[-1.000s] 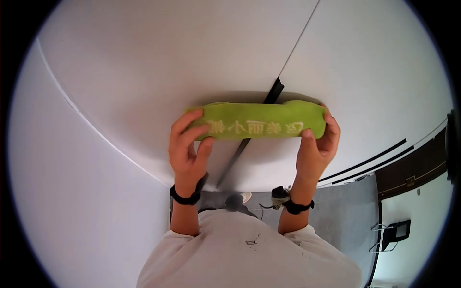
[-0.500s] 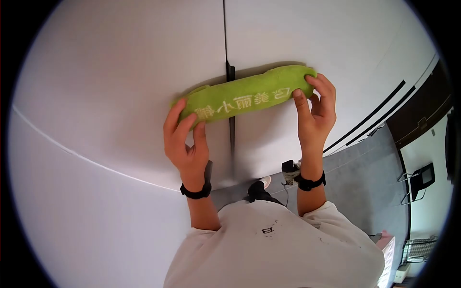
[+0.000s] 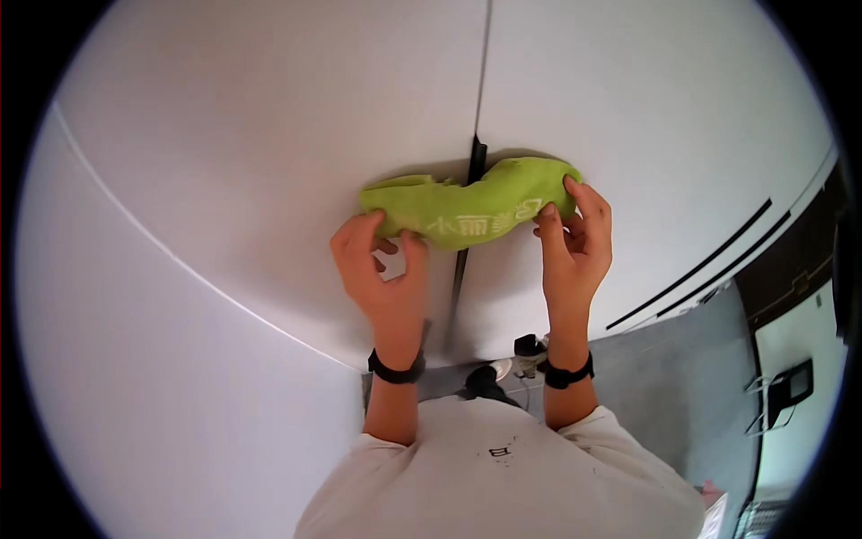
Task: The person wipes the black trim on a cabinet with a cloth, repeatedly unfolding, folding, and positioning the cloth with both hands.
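Observation:
A folded green towel [image 3: 489,202] with white lettering is stretched between my two hands, sagging in the middle. My left hand [image 3: 382,269] pinches its left end between thumb and fingers. At the opposite end, my right hand [image 3: 575,242] has the cloth gripped, thumb on the near face. Behind the towel is a white two-door cabinet front [image 3: 269,135]; a black handle [image 3: 477,158] by the door seam is partly covered by the cloth. Whether the towel touches the doors I cannot tell. Black bands circle both wrists.
Long black handles [image 3: 696,260] run along the cabinet front to the right. Grey floor [image 3: 655,386] lies below, with my shoe [image 3: 503,369] near the cabinet base. A black chair [image 3: 790,386] stands by the far right wall, near a brown door [image 3: 790,260].
The towel has gone from straight to bent and bunched, its lettering partly folded away. My hands have come closer together, the left one moving right. The view has also shifted.

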`<state>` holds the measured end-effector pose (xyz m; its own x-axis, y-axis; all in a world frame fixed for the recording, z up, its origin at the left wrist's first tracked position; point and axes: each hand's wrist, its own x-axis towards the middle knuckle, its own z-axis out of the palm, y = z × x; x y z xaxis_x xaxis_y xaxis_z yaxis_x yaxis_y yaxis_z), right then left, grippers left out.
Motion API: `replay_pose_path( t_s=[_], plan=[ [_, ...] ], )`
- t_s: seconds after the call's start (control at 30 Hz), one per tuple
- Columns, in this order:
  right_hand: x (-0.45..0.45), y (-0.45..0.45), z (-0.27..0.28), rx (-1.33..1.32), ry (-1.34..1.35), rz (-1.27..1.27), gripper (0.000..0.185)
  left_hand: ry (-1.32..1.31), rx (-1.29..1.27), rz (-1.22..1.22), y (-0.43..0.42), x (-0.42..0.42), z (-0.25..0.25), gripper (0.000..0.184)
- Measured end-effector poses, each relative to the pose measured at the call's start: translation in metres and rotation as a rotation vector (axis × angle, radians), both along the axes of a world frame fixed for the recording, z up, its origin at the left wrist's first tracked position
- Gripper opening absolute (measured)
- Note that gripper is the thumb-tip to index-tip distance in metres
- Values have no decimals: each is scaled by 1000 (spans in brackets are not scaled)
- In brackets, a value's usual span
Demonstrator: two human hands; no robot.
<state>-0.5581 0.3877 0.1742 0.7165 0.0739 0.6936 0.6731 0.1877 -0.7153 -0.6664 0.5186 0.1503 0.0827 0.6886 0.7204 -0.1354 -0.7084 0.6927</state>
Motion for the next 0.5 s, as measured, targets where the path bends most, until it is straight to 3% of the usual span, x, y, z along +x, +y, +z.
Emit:
replay_pose_path(
  t_s=[0.27,0.33,0.5],
  plan=[
    [3,4,-8,-21,-7,51,43,100,82,-99,-7,-4,-1,52],
    [2,7,-7,-20,-76,5,52,98,106,-36,-16,5,1,62],
    [8,4,-7,-139,-133,-146,57,67,80,29,-13,18,-9,67]
  ],
)
